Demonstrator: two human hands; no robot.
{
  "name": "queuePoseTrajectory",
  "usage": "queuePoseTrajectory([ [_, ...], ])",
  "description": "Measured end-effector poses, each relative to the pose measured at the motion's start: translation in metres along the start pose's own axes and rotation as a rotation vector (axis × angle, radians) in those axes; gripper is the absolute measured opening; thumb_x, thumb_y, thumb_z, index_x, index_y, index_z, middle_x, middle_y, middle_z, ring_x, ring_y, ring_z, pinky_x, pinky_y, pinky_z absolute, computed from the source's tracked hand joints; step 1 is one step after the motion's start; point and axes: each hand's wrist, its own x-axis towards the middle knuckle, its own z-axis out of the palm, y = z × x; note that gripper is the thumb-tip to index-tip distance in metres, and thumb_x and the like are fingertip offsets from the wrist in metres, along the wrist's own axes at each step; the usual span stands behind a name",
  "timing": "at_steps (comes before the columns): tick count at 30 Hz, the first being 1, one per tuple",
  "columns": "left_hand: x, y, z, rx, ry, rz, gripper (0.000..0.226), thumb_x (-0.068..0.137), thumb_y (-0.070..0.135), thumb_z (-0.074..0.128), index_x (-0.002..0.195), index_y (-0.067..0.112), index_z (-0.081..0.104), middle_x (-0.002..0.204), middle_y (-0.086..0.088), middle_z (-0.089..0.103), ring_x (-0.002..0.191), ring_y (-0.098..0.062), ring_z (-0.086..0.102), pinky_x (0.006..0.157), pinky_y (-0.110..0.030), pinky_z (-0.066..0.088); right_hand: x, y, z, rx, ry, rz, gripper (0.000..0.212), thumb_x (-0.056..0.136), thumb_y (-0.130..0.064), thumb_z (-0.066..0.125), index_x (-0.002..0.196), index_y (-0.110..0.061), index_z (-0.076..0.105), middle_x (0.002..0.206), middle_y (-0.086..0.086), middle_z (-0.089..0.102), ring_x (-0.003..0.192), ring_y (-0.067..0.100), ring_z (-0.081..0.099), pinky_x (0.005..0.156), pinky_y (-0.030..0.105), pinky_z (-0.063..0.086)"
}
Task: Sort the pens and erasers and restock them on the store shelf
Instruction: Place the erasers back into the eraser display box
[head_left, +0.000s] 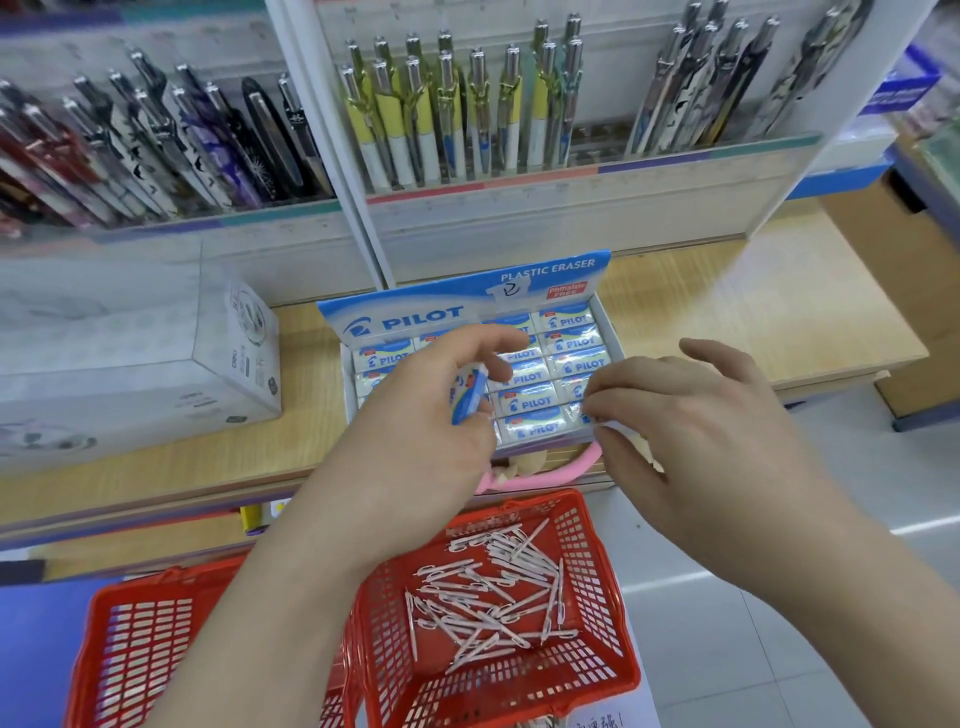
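A blue and white PILOT eraser display box (467, 306) stands on the wooden shelf (727, 312), filled with rows of wrapped erasers (530, 401). My left hand (431, 415) hovers over the box's left side and holds one blue and white eraser (470, 397) on edge between thumb and fingers. At the box's front right corner my right hand (691, 431) pinches a wrapped eraser (592, 415) with its fingertips. Below, a red basket (613, 670) holds several pale pink pens (493, 597).
A second red basket (135, 639) sits to the left. A white carton (156, 353) lies on the shelf's left part. Racks of upright pens (457, 114) fill the display behind. A pink loop (545, 478) hangs at the shelf's front edge. Grey floor lies to the right.
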Motion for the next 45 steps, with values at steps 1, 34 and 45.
queuePoseTrajectory([
  [1, -0.002, -0.001, -0.001, -0.022, 0.018, 0.027, 0.056, 0.085, -0.008, 0.052, 0.113, 0.041, 0.056, 0.107, 0.016, 0.058, 0.082, -0.005, 0.062, 0.067, -0.017, 0.050, -0.001, 0.000, 0.002, 0.017, 0.028, 0.002, 0.022, 0.082, -0.024, 0.049, 0.084, -0.022, 0.070, 0.091, -0.009, 0.069, 0.079, 0.018, 0.066, 0.095, 0.042, 0.038],
  [34, -0.045, -0.027, -0.032, -0.258, 0.268, 0.008, 0.048, 0.070, 0.025, 0.078, 0.111, 0.045, 0.062, 0.077, 0.006, 0.062, 0.066, -0.010, 0.059, 0.065, -0.020, 0.050, 0.054, -0.075, 0.003, 1.356, -0.223, 0.363, 0.021, 0.078, -0.015, 0.073, 0.097, -0.020, 0.069, 0.082, 0.006, 0.075, 0.080, 0.026, 0.069, 0.073, 0.040, 0.056],
  [45, -0.018, -0.047, -0.040, -0.142, 0.490, -0.045, 0.015, 0.074, 0.024, 0.077, 0.082, 0.034, 0.069, 0.063, 0.004, 0.063, 0.054, -0.006, 0.055, 0.056, -0.030, 0.054, 0.074, -0.071, 0.015, 0.977, -0.224, 0.216, 0.020, 0.073, -0.017, 0.079, 0.092, -0.020, 0.072, 0.080, 0.007, 0.071, 0.075, 0.021, 0.067, 0.073, 0.032, 0.057],
])
